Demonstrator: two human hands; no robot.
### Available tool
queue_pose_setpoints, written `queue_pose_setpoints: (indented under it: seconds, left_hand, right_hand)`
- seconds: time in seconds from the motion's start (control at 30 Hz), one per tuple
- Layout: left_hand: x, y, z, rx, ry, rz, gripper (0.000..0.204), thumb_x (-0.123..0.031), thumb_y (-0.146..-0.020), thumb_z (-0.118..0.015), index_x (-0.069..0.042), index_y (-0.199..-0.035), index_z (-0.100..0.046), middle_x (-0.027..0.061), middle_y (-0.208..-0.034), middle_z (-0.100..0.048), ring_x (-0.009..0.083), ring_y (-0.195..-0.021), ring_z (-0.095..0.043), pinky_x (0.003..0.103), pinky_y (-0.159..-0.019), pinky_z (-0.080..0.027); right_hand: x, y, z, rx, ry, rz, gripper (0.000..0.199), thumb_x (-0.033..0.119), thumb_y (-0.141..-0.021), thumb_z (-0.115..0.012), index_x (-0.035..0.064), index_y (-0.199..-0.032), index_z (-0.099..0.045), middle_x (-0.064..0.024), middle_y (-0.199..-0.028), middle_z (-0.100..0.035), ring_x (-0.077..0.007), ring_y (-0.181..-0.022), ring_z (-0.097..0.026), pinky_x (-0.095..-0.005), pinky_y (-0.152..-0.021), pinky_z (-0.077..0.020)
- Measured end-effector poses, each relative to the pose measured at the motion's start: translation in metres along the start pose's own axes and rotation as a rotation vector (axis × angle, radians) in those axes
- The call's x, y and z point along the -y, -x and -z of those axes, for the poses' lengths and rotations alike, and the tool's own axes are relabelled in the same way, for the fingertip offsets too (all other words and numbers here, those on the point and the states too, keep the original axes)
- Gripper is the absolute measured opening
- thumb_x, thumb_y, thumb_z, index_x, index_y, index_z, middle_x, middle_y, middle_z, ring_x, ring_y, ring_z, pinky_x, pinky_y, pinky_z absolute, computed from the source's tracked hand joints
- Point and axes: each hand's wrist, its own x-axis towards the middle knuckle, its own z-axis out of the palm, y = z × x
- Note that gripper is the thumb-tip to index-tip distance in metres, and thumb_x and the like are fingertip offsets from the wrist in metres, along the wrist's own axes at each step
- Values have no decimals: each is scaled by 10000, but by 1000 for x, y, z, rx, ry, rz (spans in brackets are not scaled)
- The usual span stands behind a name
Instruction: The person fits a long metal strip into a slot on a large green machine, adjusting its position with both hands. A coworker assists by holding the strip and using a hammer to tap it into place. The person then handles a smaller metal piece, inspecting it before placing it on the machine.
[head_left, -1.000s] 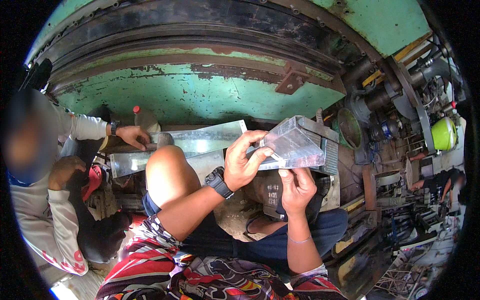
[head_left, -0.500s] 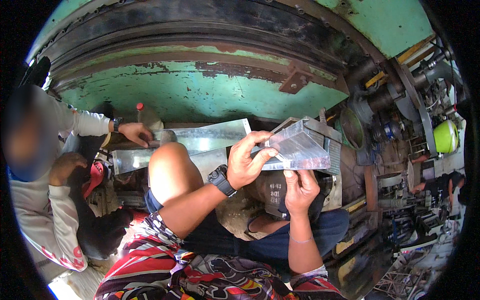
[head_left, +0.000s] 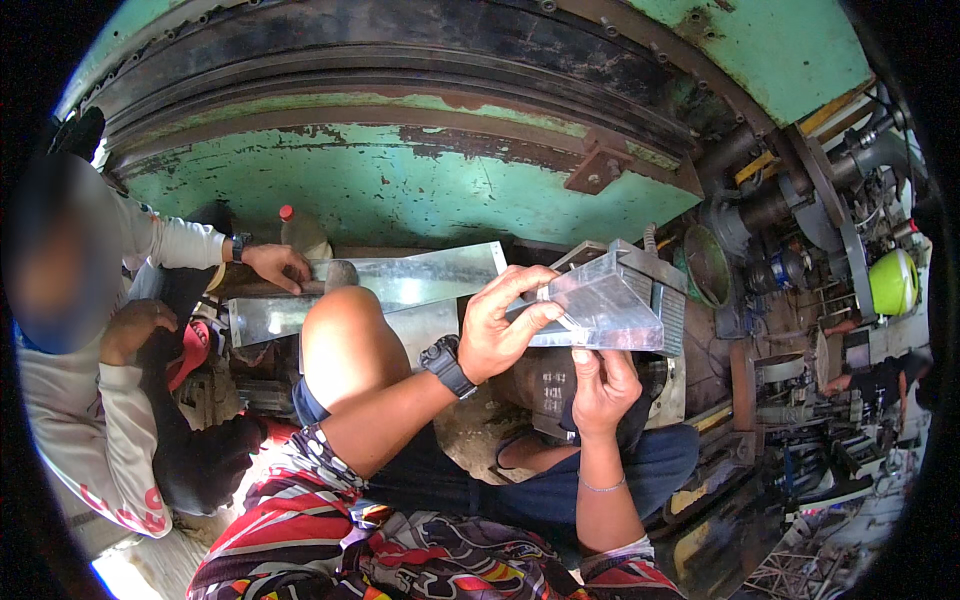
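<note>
A folded, shiny sheet-metal piece (head_left: 612, 300) with an upturned rim is raised in front of me. At its left end, the thumb and fingers of my left hand (head_left: 505, 318) are pinched on the metal edge. My right hand (head_left: 604, 392) grips the near rim from below, thumb up, its other fingers partly hidden. Behind the piece is a grey ribbed metal block (head_left: 668, 300), partly covered by it. Left of my hands, long galvanized metal strips (head_left: 420, 275) lie beyond my bent knee.
A co-worker's hand (head_left: 278, 268) rests by a hammer-like tool head (head_left: 341, 274) on the left. Near it stands a clear bottle (head_left: 303, 235) with a red cap. A worn green machine (head_left: 400, 190) spans the far side. Metal parts and a lime-green container (head_left: 893, 282) are at right.
Both hands keep hold of the folded sheet-metal piece, which sits slightly lower in view. The whole view has shifted a little; the co-worker's hand stays by the tool head.
</note>
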Motion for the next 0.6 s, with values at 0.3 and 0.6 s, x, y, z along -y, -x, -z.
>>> queue_pose_setpoints:
  seconds: [0.3, 0.6]
  left_hand:
    - [1, 1, -1, -35, -5, 4, 363, -132, -887, -806, -3, -1198, -670, 135, -1070, -705, 232, -972, -675, 345, -888, -534]
    - [6, 2, -2, -29, -21, -24, 350, -126, -908, -784, 2, -1209, -660, 144, -1095, -707, 236, -979, -677, 350, -889, -536]
  right_hand:
    - [2, -5, -1, 1, 23, 65, 141, 80, -898, -779, -33, -978, -751, -119, -932, -738, -216, -832, -680, -331, -783, -520]
    - [4, -6, 3, 71, 25, 89, 202, 62, -907, -784, -67, -1057, -745, -112, -987, -741, -179, -896, -679, -304, -839, -520]
